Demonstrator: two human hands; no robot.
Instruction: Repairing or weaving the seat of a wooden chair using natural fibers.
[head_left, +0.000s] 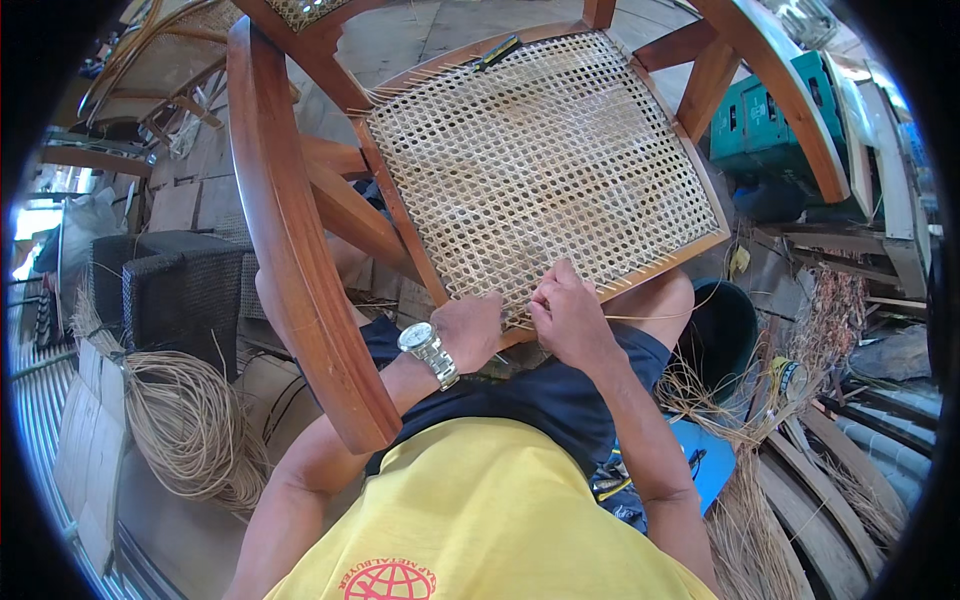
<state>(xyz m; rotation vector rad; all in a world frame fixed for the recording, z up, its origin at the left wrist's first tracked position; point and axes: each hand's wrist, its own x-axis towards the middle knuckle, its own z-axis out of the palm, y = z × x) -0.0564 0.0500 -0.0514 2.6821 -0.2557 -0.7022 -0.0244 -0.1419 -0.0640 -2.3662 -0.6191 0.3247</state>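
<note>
A wooden armchair frame (290, 220) with a woven cane seat (540, 150) is tilted in front of me, the seat's near edge over my lap. My left hand (470, 328), below a wristwatch (428, 352), is closed at the near left corner of the weave; its fingertips are partly hidden. Just right of it, my right hand (570, 312) pinches at the near rim. A thin cane strand (640, 318) trails rightward from that hand. Loose cane ends stick out along the seat's edges. At the far rim lies a small black and yellow tool (497, 53).
A large coil of cane (195, 430) lies at left, near a dark woven seat (180, 310). A dark green bucket (722, 335) stands by my right knee, with loose cane strands (750, 500) below. Farther right is a green crate (770, 120). The chair's arms flank my workspace.
</note>
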